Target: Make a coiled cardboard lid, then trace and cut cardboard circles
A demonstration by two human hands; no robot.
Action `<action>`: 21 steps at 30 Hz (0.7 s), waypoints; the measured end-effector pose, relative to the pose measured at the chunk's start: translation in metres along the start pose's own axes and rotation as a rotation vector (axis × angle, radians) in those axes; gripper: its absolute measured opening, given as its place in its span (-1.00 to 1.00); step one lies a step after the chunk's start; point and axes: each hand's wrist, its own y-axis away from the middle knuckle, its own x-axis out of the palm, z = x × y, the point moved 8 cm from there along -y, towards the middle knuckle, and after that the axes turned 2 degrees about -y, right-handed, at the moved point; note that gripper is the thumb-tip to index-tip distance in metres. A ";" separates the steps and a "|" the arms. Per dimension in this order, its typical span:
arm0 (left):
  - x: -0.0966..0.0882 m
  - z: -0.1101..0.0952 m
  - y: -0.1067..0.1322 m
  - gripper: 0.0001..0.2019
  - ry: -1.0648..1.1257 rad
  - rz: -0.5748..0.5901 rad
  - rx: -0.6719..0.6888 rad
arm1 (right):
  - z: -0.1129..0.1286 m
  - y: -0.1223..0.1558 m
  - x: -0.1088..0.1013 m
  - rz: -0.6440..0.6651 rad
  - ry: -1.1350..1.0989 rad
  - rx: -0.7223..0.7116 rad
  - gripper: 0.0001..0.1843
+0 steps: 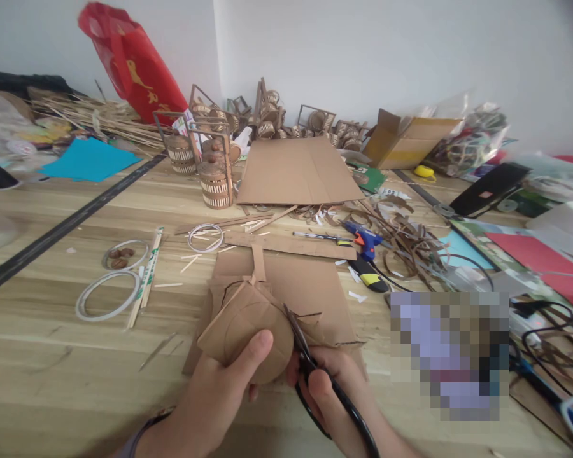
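My left hand (229, 388) grips a piece of cardboard (253, 318), its thumb pressed on top. A round outline is drawn on this piece, and its right edge is cut to a curve. In my right hand (329, 388) is a pair of scissors (308, 362) with black handles. Their blades lie against the curved edge at the upper right of the piece. A strip of offcut cardboard curls away beside the blades. Beneath both hands lies a larger cardboard sheet (310, 277) on the wooden table.
A blue glue gun (365, 240) and a yellow-black utility knife (368, 273) lie ahead to the right. Tape rings (107, 312) and wooden sticks (146, 280) are to the left. Small slatted baskets (214, 181) stand behind, near another cardboard sheet (298, 168).
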 end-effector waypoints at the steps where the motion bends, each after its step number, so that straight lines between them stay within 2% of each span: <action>1: 0.000 0.001 0.000 -0.54 0.001 0.003 0.005 | 0.001 0.000 0.000 0.001 -0.007 -0.002 -0.20; 6: 0.001 0.013 -0.005 -0.53 0.079 0.014 0.001 | 0.001 -0.001 0.003 0.005 -0.092 0.046 -0.21; 11: 0.012 0.014 -0.009 -0.54 0.301 0.122 0.045 | 0.002 0.000 0.004 -0.009 -0.104 0.036 -0.22; 21: 0.012 0.003 -0.004 -0.60 0.257 0.139 0.041 | 0.003 0.002 0.005 -0.002 -0.101 0.114 -0.20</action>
